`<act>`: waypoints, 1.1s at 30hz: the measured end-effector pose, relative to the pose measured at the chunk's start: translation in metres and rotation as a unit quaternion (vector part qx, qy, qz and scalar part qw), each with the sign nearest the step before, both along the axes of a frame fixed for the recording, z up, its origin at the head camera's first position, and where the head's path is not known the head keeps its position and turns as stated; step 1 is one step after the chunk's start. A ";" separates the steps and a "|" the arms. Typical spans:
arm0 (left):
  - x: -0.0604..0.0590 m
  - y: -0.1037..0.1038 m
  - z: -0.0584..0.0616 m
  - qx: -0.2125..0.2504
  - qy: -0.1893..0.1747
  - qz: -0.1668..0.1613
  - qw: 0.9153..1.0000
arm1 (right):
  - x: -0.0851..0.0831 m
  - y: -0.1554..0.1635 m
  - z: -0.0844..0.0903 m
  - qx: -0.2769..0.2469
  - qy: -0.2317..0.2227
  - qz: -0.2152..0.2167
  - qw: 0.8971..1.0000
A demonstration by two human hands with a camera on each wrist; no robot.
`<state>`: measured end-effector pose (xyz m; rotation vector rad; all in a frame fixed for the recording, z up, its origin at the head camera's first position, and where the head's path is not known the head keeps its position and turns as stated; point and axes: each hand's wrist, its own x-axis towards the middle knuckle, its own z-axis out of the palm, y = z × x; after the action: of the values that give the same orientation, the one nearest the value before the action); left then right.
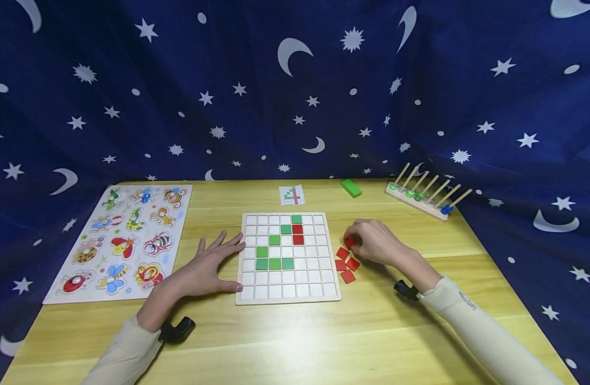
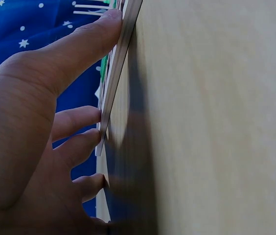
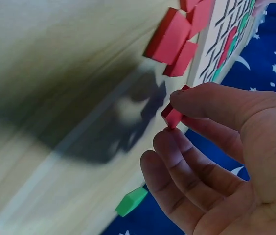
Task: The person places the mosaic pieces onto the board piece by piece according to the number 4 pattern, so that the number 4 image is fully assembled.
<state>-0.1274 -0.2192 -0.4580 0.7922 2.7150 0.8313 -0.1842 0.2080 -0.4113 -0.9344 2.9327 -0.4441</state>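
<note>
A white grid board (image 1: pixel 288 259) lies mid-table with several green tiles (image 1: pixel 274 263) and two red tiles (image 1: pixel 297 234) set in its squares. My left hand (image 1: pixel 213 266) lies flat on the table with straight fingers against the board's left edge (image 2: pixel 114 73). To the right of the board my right hand (image 1: pixel 374 242) pinches one red tile (image 3: pixel 172 115) between thumb and fingers, just above the table. Several loose red tiles (image 1: pixel 347 264) lie beside the board below that hand; they also show in the right wrist view as red tiles (image 3: pixel 173 39).
An insect peg puzzle (image 1: pixel 122 238) lies at the left. A small pattern card (image 1: pixel 292 194) sits behind the board. A green block (image 1: pixel 351 187) and a wooden peg rack (image 1: pixel 424 193) with green and blue rings stand at the back right. Blue starry cloth surrounds the table.
</note>
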 end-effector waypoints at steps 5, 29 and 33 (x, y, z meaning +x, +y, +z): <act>0.001 0.000 0.001 -0.004 -0.002 0.003 1.000 | 0.000 -0.010 0.005 0.002 -0.005 0.008 1.000; 0.001 0.001 0.001 -0.001 -0.001 0.005 1.000 | 0.010 -0.094 -0.003 -0.004 0.014 0.095 0.995; 0.001 0.000 0.001 -0.001 -0.002 0.003 1.000 | 0.011 -0.100 -0.006 -0.001 0.020 0.100 0.995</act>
<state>-0.1264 -0.2188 -0.4566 0.7822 2.7156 0.8293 -0.1736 0.1083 -0.4175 -1.2370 2.8333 -0.4213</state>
